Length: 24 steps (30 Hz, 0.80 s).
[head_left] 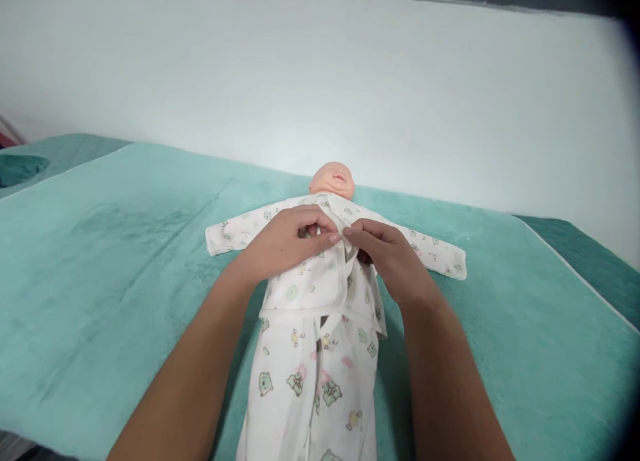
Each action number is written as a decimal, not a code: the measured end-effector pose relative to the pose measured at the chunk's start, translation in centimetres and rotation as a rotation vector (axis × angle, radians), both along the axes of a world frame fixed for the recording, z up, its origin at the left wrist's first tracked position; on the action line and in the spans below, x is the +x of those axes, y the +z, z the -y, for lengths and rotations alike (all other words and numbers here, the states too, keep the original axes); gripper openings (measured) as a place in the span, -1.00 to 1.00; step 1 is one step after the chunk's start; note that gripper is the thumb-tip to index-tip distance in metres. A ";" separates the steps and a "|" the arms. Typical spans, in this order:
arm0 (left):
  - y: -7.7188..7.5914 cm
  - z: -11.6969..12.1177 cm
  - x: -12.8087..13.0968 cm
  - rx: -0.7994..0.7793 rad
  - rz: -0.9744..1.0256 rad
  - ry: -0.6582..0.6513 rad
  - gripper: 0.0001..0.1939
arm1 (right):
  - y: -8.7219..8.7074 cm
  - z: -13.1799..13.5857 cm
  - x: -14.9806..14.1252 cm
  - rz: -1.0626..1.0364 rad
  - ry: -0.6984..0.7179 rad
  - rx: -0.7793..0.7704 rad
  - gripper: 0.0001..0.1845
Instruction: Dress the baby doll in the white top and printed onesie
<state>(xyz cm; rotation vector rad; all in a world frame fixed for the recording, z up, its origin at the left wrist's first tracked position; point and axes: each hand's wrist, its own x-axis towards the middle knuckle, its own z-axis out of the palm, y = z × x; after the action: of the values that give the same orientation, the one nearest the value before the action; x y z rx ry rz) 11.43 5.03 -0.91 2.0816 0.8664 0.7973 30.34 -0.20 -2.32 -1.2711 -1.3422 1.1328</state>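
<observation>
A baby doll (334,180) lies on its back, dressed in a white long-sleeved wrap top (305,288) and white trousers (320,394) printed with small green bears. Over the doll's chest, my left hand (290,241) pinches at the top's front edge with thumb and fingers. My right hand (387,254), also closed in a pinch, meets it fingertip to fingertip. A thin white cloth tie (351,261) hangs just below the right fingers. What exactly lies between the fingertips is small and partly hidden. Both sleeves spread out to the sides.
Underneath the doll is a teal plush blanket (125,261) with pale seam lines. Behind it rises a white wall (300,81). A darker teal fold (23,169) lies at the far left, and dark floor shows at the bottom left corner.
</observation>
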 end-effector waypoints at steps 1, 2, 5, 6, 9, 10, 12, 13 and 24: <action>0.0 0.0 0.0 0.010 -0.004 -0.008 -0.82 | -0.2 -0.2 0.1 -0.067 -0.003 0.012 -0.57; 0.1 0.0 0.0 0.017 -0.010 -0.015 -0.84 | -0.3 -0.3 0.2 -0.125 -0.004 0.021 -0.57; 0.3 0.1 0.1 0.005 -0.030 -0.044 -0.86 | -0.7 -0.5 0.3 -0.218 0.027 0.024 -0.60; 0.4 0.1 0.1 -0.009 -0.035 -0.055 -0.86 | -0.7 -0.4 0.3 -0.224 0.041 0.016 -0.64; 0.6 0.4 0.1 -0.055 -0.040 -0.071 -0.88 | -0.4 -0.1 0.3 -0.221 0.087 -0.007 -0.83; 0.6 0.4 0.1 -0.069 -0.037 -0.073 -0.89 | -0.3 0.0 0.3 -0.218 0.107 -0.018 -0.87; 0.5 0.5 0.0 -0.098 -0.023 -0.078 -0.89 | -0.2 0.1 0.4 -0.217 0.144 -0.042 -0.91; 0.5 0.5 -0.1 -0.115 -0.008 -0.082 -0.88 | -0.2 0.1 0.5 -0.221 0.155 -0.054 -0.92; 0.7 0.3 -0.6 -0.214 0.105 -0.054 -0.83 | -0.3 -0.4 1.2 -0.490 0.217 -0.141 -0.79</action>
<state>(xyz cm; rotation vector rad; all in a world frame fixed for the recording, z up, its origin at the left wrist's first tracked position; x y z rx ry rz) 10.79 4.72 -0.22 1.8516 0.7983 0.7445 31.54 0.20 -2.64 -0.8737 -1.0567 1.5933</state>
